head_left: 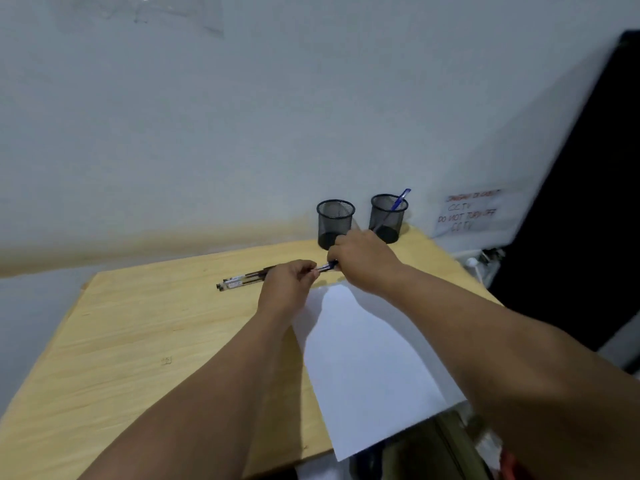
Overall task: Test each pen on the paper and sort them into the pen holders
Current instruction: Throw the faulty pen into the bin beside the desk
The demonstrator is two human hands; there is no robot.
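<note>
A pale wooden desk (114, 341) is seen from above, set against a grey-white wall. Toward the left, a small bunch of dark pens (242, 279) lies flat on the desk, untested by the look of it. Just right of them, the left hand (287, 284) is curled, its grip pinched on one end of a dark blue pen (327, 267). The other end is gripped by the right hand (363, 263), also curled, so the pen is held in the air between both hands, above the far edge of a white sheet of paper (367, 368). The cap is probably being pulled off; this is best done with a straight pull along the barrel, and the cap kept in the left hand for refitting. Behind the hands stand two black mesh holders: the left holder (335, 220) looks empty, the right holder (388, 216) already contains a blue pen (398, 202). A handwritten notice (467, 211) is fixed to the wall further right.
</note>
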